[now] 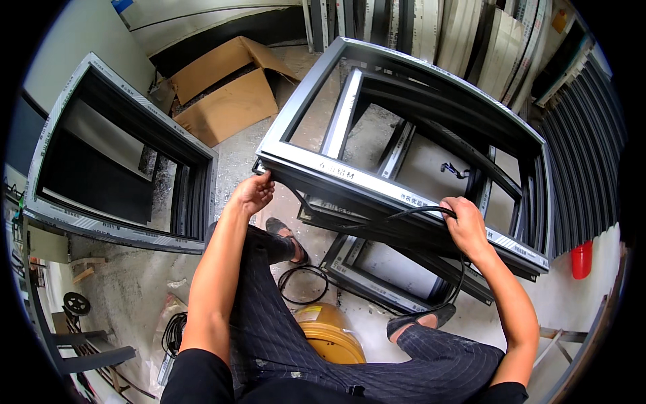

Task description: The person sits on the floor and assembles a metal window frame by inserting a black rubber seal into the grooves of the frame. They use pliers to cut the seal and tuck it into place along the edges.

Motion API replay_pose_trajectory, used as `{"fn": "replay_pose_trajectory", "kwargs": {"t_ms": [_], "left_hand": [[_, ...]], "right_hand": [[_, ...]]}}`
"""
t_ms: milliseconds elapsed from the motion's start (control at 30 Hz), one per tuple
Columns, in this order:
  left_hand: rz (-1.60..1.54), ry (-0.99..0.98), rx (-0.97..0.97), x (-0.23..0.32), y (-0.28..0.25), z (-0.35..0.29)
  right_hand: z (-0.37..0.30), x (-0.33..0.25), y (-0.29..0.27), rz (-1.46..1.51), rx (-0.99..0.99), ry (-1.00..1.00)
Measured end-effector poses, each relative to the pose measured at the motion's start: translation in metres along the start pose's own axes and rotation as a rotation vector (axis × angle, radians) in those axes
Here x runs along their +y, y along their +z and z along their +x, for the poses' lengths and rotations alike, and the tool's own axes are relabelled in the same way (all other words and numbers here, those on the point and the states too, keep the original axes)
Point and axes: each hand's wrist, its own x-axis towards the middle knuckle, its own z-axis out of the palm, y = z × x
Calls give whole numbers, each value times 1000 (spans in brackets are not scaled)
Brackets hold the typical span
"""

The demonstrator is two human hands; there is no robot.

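A window frame (pixel 306 155) with grey-silver faces and dark sides lies raised before me on top of other frames. My left hand (pixel 254 192) is closed at its near left corner, thumb against the edge and fingers curled. A thin black rubber strip (pixel 377 221) starts near that hand, sags along the frame's near side and rises to my right hand. Closed round the strip, my right hand (pixel 464 225) rests over the frame's near rail, right of the middle. From there the strip drops past the frame toward the floor, where loops (pixel 303 267) of it lie by my feet.
Another window frame (pixel 128 232) leans at the left. Behind stands an open cardboard box (pixel 229 108). Long profiles (pixel 424 34) line the back wall, with dark ones (pixel 585 148) at the right beside a red bucket (pixel 582 261). A yellow round container (pixel 330 340) sits between my legs.
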Motion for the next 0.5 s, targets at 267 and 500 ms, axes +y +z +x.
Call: {"fn": "replay_pose_trajectory", "kwargs": {"t_ms": [267, 500], "left_hand": [[64, 124, -65, -21, 30, -16], [39, 142, 27, -18, 18, 8]], "right_hand": [[-25, 53, -33, -126, -95, 149], [-42, 55, -41, -323, -66, 223]]}}
